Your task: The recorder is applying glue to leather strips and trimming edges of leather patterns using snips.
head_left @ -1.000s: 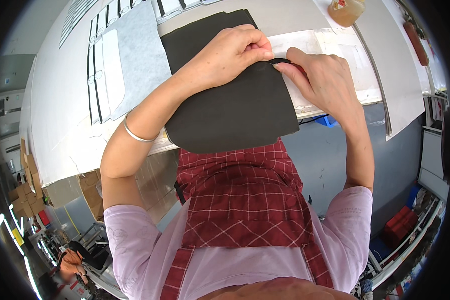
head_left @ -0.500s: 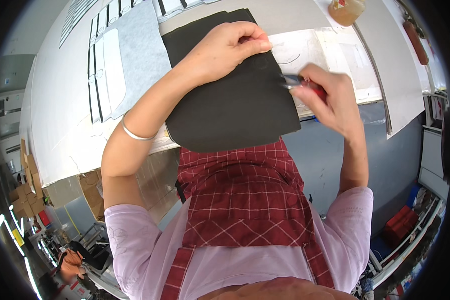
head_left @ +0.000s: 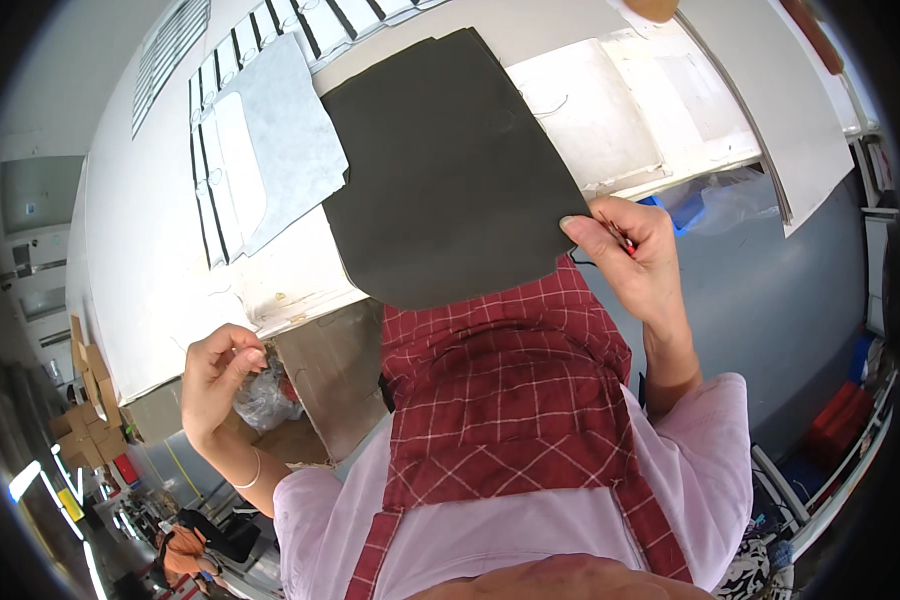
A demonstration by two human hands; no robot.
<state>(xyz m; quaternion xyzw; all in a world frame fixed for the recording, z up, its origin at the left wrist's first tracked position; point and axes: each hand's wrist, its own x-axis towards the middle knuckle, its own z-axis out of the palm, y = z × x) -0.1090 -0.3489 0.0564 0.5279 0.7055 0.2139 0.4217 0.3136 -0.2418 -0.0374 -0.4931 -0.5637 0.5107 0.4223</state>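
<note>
A stack of black flat panels (head_left: pixel 450 170), cut with rounded corners and notches, lies at the table's near edge and overhangs toward my apron. My right hand (head_left: pixel 638 255) pinches its lower right edge between thumb and fingers. Tucked in that same palm are small red-handled snips (head_left: pixel 627 243), mostly hidden by the fingers. Down at the left, my left hand (head_left: pixel 220 385) is off the panels, thumb and fingertips pressed together. Whatever it pinches, if anything, is too small to make out. It hovers beside an open cardboard box (head_left: pixel 335 385) with a crumpled clear plastic bag (head_left: pixel 268 398) inside.
Pale grey-blue cut pieces (head_left: pixel 290 140) and black-striped white strips (head_left: pixel 202 165) lie left of the panels on the white table (head_left: pixel 130 250). A grey board (head_left: pixel 770 110) sticks out past the table edge at the right. Stacked cartons (head_left: pixel 90 430) stand far left.
My left hand has left the panel's top edge and swung down left to the box. My right hand has stopped working the snips at the edge and now grips the panel's lower right.
</note>
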